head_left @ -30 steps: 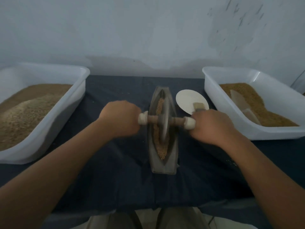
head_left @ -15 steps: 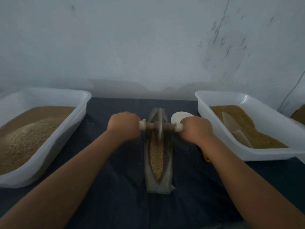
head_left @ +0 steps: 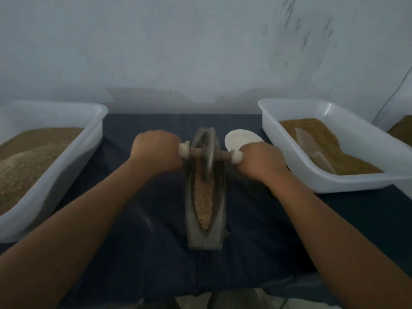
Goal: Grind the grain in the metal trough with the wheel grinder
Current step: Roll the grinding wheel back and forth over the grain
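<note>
A narrow boat-shaped metal trough (head_left: 190, 228) lies lengthwise on the dark cloth in the middle, with brown grain (head_left: 203, 197) along its groove. The wheel grinder (head_left: 207, 152), a metal disc on a wooden axle with pale end knobs, stands upright in the far part of the trough. My left hand (head_left: 156, 152) grips the left end of the axle. My right hand (head_left: 260, 161) grips the right end. Both fists are closed around the handle, hiding its outer ends.
A white tub (head_left: 93, 121) heaped with grain stands at the left. Another white tub (head_left: 312, 181) at the right holds grain and a pale scoop (head_left: 310, 146). A small white dish (head_left: 240, 139) sits just behind my right hand. A wall closes off the far side.
The wheel rolled from the middle of the trough out to its far end, then has come a little way back toward me, both hands staying on the axle.
</note>
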Tool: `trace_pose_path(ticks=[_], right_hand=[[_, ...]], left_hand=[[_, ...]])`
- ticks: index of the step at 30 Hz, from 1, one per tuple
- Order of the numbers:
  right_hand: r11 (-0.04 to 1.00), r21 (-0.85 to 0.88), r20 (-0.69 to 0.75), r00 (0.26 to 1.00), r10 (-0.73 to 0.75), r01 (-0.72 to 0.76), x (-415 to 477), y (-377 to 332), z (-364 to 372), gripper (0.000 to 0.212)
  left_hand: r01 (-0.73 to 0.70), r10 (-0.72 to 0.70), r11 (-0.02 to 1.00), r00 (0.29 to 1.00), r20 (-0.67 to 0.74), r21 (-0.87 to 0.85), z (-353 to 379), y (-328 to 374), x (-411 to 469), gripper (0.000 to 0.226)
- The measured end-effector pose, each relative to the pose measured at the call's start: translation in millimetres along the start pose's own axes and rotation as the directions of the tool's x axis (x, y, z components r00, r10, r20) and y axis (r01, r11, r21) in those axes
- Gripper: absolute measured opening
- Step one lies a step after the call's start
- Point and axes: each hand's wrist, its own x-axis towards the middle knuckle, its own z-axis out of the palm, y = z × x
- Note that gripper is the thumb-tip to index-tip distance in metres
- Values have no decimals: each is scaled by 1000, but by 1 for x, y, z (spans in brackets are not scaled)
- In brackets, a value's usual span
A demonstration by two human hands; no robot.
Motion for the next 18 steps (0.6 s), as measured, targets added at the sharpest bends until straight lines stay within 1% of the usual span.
trace_pose_path(ticks=[2, 4, 6, 8, 10, 12, 13, 14, 16, 18], right_hand=[[999, -27, -32, 999, 41, -42, 12, -4, 2, 26], [999, -33, -27, 999, 40, -41, 7, -6, -1, 25], [999, -24, 31, 999, -22, 22, -16, -1, -4, 20], [993, 24, 126, 985, -117, 115, -46, 7, -11, 18], [980, 108, 226, 956, -186, 166, -68, 9, -21, 18], [974, 133, 277, 937, -213, 182, -67, 9, -26, 19], [979, 104, 266, 944, -197, 175, -61, 7, -25, 14], [984, 65, 221, 960, -175, 164, -51, 4, -23, 15], [993, -34, 68, 992, -109, 111, -24, -2, -17, 23], [994, -100, -59, 997, -56, 50, 0, -8, -18, 24]], left_hand=[[-1, 2, 1000, 1000, 28, -19, -2, 0, 14, 35], [-25, 28, 999, 997, 67, -40, -3, -1, 10, 32], [-68, 74, 996, 990, 120, -55, -4, -4, -12, 29], [-128, 140, 988, 978, 156, -85, -3, -11, -42, 28], [-174, 192, 976, 972, 136, -130, -4, -19, -69, 34], [-189, 205, 973, 970, 131, -130, -2, -22, -77, 35], [-171, 188, 978, 971, 147, -121, 1, -20, -74, 33], [-136, 153, 984, 976, 158, -113, 4, -17, -66, 33], [-33, 48, 994, 990, 135, -105, 9, -12, -36, 37], [46, -37, 995, 994, 100, -89, 11, -7, -5, 36]])
